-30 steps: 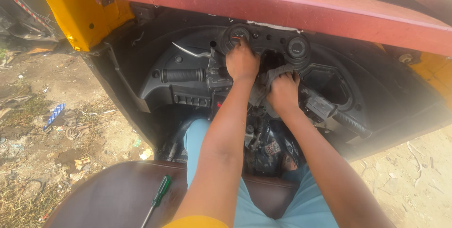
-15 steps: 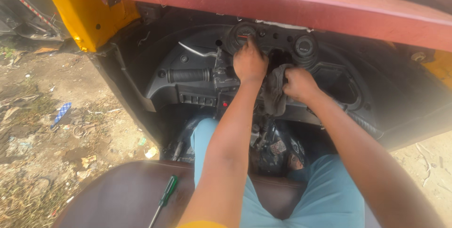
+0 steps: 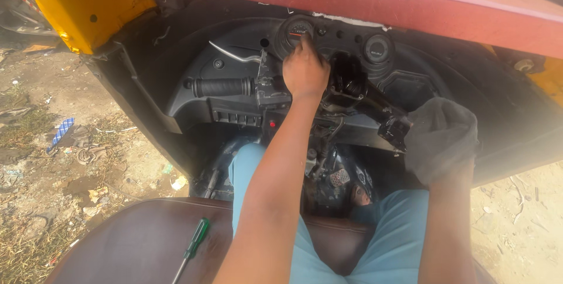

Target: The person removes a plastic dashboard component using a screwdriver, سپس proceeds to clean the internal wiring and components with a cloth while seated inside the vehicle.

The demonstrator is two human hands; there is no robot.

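Left hand point(image 3: 305, 72) rests on the black dashboard point(image 3: 234, 93) just below the round gauge point(image 3: 298, 31), fingers pressed together with the tips touching the gauge rim. Right hand point(image 3: 441, 143) is wrapped in a grey rag point(image 3: 446, 128) at the right handlebar end point(image 3: 393, 128); finger state cannot be told. Green screwdriver point(image 3: 193, 249) lies on the brown seat point(image 3: 129, 243).

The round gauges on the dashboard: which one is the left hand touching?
The left hand touches the left gauge, with the red mark. The right gauge sits apart, untouched.
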